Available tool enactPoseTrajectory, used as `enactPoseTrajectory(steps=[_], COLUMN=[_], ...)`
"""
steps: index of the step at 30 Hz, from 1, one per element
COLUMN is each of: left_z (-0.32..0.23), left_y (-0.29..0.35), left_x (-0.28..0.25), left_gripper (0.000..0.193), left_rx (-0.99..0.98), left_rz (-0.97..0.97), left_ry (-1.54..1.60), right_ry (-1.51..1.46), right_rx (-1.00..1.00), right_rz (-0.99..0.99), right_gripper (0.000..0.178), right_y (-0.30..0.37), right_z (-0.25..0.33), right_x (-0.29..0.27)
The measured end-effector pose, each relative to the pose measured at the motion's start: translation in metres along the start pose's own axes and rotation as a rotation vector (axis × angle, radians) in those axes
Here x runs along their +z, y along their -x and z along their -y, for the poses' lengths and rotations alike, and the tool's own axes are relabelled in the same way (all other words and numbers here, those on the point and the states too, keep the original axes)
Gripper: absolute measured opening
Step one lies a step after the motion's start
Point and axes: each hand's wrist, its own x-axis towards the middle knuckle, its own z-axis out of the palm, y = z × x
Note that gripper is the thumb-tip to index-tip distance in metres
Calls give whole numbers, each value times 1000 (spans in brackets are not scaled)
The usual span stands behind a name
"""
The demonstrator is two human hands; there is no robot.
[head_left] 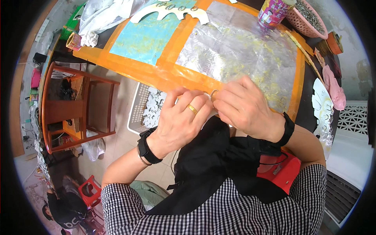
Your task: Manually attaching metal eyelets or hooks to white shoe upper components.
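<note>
My left hand (181, 117), with a gold ring and a black watch at the wrist, is closed at the table's near edge. Its fingers pinch a white piece, like card (208, 116), mostly hidden beneath them. My right hand (247, 107), with a black wristband, meets it fingertip to fingertip. A small curved metal piece (214, 93) shows at the right fingertips, between the two hands. Far off on the table lies a white scalloped card strip (172, 15) with several small metal rings on it.
Orange tape (168, 76) borders the table's plastic sheets. A purple can (274, 13) and a pink basket (309, 19) of small metal pieces stand far right. A white basket (135, 111) of scalloped cards sits below the table, near a wooden chair (64, 111). Another person (66, 207) is lower left.
</note>
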Motion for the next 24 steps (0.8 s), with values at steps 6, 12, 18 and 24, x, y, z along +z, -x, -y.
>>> enactPoseTrajectory(steps=[6,12,18,24], left_z=[7,6,7,-2], left_y=[3,12,14,0], left_x=[-3,-1,1,4], left_gripper=[29,30,32,31], left_rx=[49,-16,-73,-305], left_rz=[64,20,-62,3], left_ry=[44,151,214,347], right_ry=[61,118,172,147], right_rx=[-75,-110,-144,-96], right_rz=[23,82,190,268], right_gripper=[9,9,10,17], right_y=[2,1,-5,2], right_z=[0,7,12,18], right_x=[3,-4,-15,-24])
